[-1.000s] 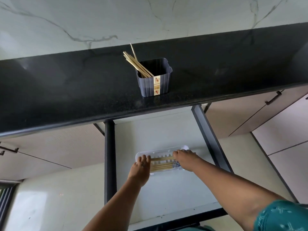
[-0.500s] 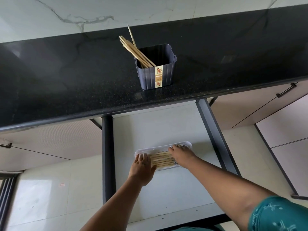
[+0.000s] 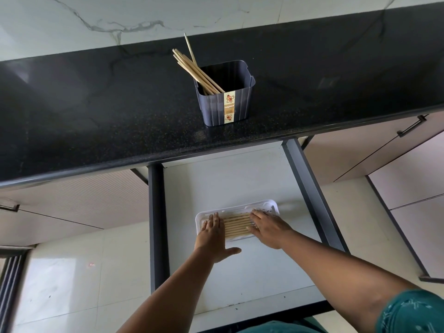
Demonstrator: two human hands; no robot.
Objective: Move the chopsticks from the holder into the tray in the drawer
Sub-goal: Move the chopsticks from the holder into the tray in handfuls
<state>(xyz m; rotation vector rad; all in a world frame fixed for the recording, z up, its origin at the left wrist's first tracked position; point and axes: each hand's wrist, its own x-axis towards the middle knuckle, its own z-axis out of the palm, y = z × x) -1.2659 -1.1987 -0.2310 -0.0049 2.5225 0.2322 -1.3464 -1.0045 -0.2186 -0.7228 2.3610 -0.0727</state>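
Head view: both hands flat, fingers spread, pressing chopsticks [image 3: 236, 224] in tray [image 3: 264, 203].

My left hand [image 3: 213, 236] and right hand [image 3: 266, 228] lie flat on the chopsticks [image 3: 236, 224] in the white tray [image 3: 242, 208]; beyond my grip, more stand in the holder [image 3: 227, 102].

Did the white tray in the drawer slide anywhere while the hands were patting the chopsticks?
No. The white tray sits the same way between the drawer's two dark side rails, and only the camera tilted. The hands flattened on it.
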